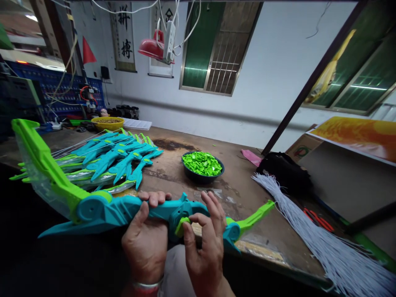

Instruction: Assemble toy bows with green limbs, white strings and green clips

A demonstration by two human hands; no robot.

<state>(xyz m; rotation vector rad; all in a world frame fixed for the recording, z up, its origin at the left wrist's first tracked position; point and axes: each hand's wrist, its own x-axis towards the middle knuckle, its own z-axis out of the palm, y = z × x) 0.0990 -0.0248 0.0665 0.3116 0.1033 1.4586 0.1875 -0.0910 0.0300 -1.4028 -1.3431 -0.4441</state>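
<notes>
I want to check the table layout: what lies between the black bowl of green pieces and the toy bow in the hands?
In the head view, only bare, stained table lies between the black bowl and the toy bow; a clear scrap lies near the bow.

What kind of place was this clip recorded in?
Most likely a small toy-assembly workshop. Both hands hold a teal and green toy bow over a worn workbench, beside a stack of matching bows, a bowl of green plastic parts and a bundle of white cords.
</notes>
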